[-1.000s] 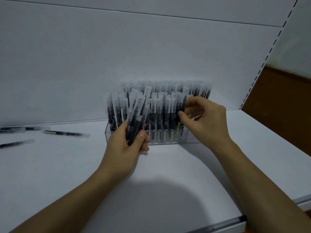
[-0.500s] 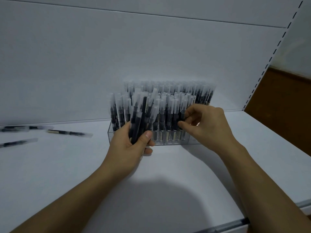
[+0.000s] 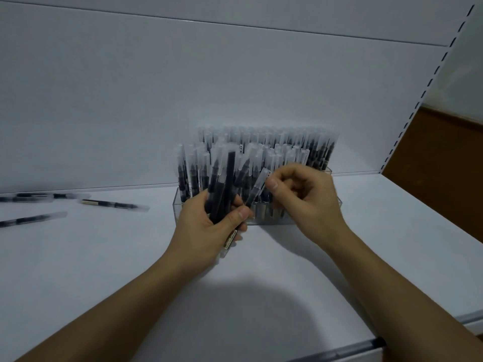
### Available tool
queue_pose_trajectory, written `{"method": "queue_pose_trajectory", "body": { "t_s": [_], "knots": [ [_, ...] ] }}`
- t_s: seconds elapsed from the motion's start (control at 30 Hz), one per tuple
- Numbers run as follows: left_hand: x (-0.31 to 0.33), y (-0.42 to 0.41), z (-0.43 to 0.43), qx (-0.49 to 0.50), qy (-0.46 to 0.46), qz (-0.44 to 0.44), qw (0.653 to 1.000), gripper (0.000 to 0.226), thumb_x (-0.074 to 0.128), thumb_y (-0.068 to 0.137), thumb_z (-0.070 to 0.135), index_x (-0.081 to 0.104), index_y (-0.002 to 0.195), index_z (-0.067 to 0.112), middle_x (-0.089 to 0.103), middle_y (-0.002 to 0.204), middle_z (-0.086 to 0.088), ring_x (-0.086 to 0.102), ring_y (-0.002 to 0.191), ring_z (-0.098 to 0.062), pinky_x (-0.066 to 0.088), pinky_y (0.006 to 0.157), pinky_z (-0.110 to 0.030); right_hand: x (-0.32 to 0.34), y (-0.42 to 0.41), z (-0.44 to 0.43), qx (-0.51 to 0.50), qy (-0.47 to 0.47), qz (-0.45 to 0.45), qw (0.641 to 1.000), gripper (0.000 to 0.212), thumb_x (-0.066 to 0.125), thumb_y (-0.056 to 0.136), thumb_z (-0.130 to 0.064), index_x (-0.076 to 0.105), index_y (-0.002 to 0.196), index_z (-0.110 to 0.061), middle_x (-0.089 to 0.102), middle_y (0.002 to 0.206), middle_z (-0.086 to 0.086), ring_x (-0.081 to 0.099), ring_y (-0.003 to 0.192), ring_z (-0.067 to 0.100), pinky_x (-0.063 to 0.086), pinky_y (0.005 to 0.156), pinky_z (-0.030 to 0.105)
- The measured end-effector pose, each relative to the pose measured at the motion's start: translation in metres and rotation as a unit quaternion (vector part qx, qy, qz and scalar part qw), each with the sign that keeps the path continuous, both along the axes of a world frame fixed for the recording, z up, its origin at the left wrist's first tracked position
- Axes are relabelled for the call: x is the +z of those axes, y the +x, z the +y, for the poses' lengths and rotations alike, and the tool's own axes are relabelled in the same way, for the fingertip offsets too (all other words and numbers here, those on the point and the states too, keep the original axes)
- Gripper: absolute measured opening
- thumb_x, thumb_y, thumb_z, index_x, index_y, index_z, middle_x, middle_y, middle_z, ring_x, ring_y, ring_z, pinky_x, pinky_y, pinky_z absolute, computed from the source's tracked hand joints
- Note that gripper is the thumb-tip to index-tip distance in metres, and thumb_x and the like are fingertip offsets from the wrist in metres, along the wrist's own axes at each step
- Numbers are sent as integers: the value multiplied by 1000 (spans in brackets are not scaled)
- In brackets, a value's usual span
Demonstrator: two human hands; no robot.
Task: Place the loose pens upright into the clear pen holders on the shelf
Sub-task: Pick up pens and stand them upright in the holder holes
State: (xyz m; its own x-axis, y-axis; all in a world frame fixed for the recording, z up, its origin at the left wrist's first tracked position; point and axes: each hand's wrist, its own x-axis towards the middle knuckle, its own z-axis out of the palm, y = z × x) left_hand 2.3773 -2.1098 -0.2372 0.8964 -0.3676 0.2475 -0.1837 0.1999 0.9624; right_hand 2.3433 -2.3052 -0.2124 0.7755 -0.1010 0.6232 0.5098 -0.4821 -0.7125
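A clear pen holder (image 3: 337, 202) stands on the white shelf (image 3: 130, 257) against the back panel, packed with several upright black pens with frosted caps. My left hand (image 3: 206, 231) grips a bundle of pens (image 3: 222, 189) just in front of the holder's left half. My right hand (image 3: 305, 197) pinches the capped end of a single pen (image 3: 257, 186) that slants out of that bundle. Several loose pens (image 3: 115, 205) lie flat on the shelf at the far left.
The shelf's front edge has a grey rail (image 3: 352, 348) at the lower right. A slotted white upright (image 3: 418, 100) bounds the shelf on the right, with a brown wall (image 3: 444, 165) beyond it.
My right hand has left the pens in the holder and moved left to pinch one pen from the bundle. My left hand has stayed in front of the holder with the bundle.
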Motion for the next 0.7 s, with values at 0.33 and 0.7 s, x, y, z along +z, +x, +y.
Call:
{"method": "queue_pose_trajectory", "body": {
  "t_s": [0.33,0.7],
  "knots": [
    [-5,3,-1,-2,7,-24,1000,24,67,93,27,66,108,8,70,82,-22,68,70,-40,55,58,-49,6,-1,1,54,162,51,984,17,68,91,-14,71,95,2,62,73,36,60,45,17,45,43,20],
    [-8,5,-1,-11,26,-19,999,15,59,98,12,67,109,18,67,69,-18,64,69,-50,52,52,-43,20,1,-33,-157,193,-149,957,12,55,105,-10,65,111,-6,70,83,-15,65,69,15,57,60,32]
  ]
}}
